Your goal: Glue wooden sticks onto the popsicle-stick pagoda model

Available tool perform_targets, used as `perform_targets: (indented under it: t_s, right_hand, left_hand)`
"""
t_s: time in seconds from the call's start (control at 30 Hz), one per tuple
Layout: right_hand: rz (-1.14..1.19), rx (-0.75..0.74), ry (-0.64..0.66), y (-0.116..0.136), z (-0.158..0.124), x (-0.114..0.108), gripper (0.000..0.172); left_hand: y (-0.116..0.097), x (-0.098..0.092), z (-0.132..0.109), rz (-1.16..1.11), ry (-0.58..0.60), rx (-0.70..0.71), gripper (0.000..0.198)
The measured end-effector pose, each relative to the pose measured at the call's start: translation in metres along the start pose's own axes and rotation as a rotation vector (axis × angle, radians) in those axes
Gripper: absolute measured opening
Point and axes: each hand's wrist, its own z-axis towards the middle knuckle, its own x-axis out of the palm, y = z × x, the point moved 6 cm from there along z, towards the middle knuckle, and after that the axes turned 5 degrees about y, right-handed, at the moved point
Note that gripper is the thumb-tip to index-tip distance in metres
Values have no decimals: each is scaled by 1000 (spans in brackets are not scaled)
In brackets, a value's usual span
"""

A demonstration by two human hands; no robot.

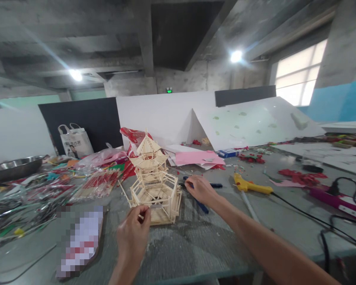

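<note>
Above you is a bare concrete ceiling (62, 23) with heavy beams (144, 43). You have 2 lit lamps (236, 56) in view, 1 on each side. At your far right, locate 1 bright, paned window (301, 73) beside a wall (341, 101), blue below and grey above. Ahead, white panels (163, 114) and, at left, 1 black panel (103, 122) stand beyond your grey table (190, 261). A green lit sign (169, 90) shows above the panels.

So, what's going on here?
Someone is busy with a pale, tiered pagoda model built of thin wooden sticks. The left hand is pinched at its near side; the right hand is over a dark blue two-handled tool, perhaps pliers, grip unclear. A yellow glue gun lies farther right on the cluttered grey table.
</note>
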Motion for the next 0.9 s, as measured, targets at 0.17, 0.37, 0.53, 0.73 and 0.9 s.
perform_targets:
  t_s: [0.17, 0.37, 0.53, 0.73, 0.9]
  right_hand:
    - [4, -4, -6, 0, -1, 0, 22]
    - [-15, -3, 3, 1, -2, -1, 21]
    - [-21, 0, 22, 0, -2, 0, 20]
    - [-26, 5, 39, -3, 0, 3, 22]
    - [-28, 7, 49, -4, 0, 4, 22]
  left_hand:
    - [3, 3, 1, -7, -10, -6, 14]
    - [2, 4, -1, 28, -6, -26, 14]
    - [3, 5, -1, 26, 35, -67, 15]
    - [3, 4, -1, 42, 38, -84, 15]
    - [2, 5, 0, 17, 32, -74, 16]
